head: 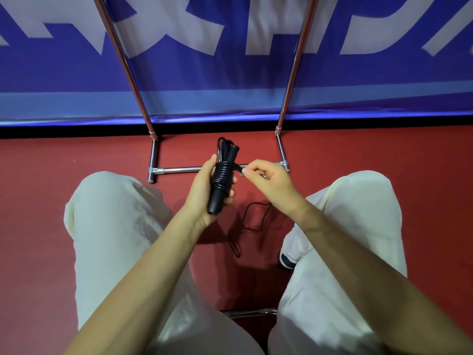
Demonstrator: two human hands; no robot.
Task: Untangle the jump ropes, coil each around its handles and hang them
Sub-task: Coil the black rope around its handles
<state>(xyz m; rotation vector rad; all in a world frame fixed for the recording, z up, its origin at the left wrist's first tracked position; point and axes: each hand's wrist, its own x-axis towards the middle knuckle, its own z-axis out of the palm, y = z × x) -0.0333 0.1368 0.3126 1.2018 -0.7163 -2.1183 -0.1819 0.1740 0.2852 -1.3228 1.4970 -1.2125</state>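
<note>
Head cam looked down at red floor (76, 155), blue banner (230, 80) at 12 o'clock. Left hand (202, 193) gripped the coiled jump rope (223, 175) dead centre; right hand (268, 183) pinched its cord.

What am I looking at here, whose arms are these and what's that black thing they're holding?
There is no machine: a camera on a seated person's head looks down past their knees. The left hand grips a black jump rope, its cord already coiled around the handles. The right hand pinches the rope's free end beside the coil. On the red floor below lies a loose black cord; whether it belongs to the same rope is unclear. Ahead stands a metal rack against a blue banner.
</note>
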